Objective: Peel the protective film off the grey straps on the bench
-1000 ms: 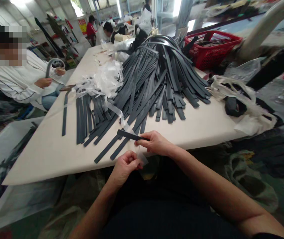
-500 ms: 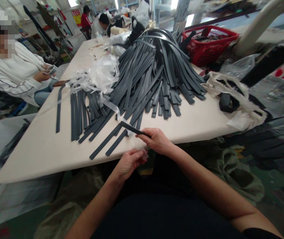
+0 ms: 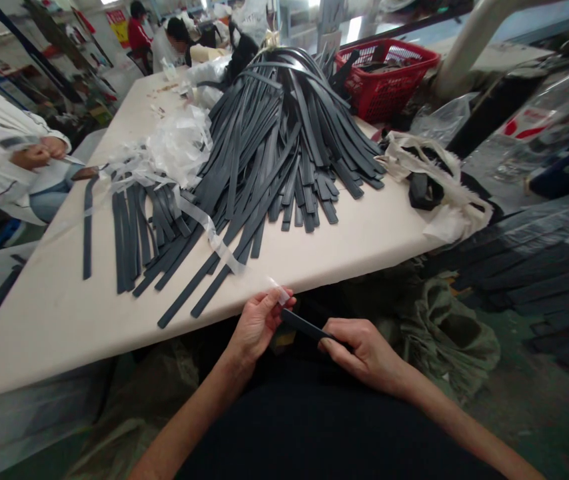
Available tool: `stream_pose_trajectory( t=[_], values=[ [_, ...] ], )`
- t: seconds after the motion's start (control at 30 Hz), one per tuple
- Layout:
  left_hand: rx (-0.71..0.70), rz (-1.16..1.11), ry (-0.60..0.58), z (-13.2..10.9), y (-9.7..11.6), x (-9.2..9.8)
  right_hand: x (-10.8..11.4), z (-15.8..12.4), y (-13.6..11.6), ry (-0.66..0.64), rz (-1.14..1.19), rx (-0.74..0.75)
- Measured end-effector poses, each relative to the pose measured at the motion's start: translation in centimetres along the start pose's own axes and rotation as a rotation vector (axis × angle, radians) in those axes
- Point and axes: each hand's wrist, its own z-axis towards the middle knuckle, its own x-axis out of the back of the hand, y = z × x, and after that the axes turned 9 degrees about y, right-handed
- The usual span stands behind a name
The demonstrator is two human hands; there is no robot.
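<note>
My right hand is closed around a dark grey flat strap, just off the table's front edge. The strap's free end points at my left hand, very near its fingers; I cannot tell whether they touch. Between the thumb and fingers of that hand is a small piece of clear plastic film. On the table beyond lies a big bundle of similar straps, fanned out towards me. A long translucent plastic strip trails over some of them.
A crumpled heap of clear plastic lies left of the bundle on the pale table. Behind stands a red basket. A whitish plastic bag sits at the right edge. A person in white sits at the left.
My right hand has drawn the strap off the tabletop, back towards my body and to the right. Its end is now by my left hand. The view has shifted, so the table appears further left.
</note>
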Motion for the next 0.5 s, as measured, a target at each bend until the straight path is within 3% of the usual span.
stream_pose_trajectory(
  t=[0.27,0.4,0.5],
  values=[
    [0.017,-0.011,-0.02,-0.1,-0.8,0.2,-0.2,0.2,1.0,0.095,-0.056,-0.054],
    [0.02,0.012,-0.052,-0.6,-1.9,-0.3,-1.3,1.8,1.0,0.124,-0.024,-0.067],
    [-0.027,-0.009,-0.041,-0.6,-2.0,-0.8,-0.5,2.7,0.2,0.089,0.051,-0.058]
  ],
)
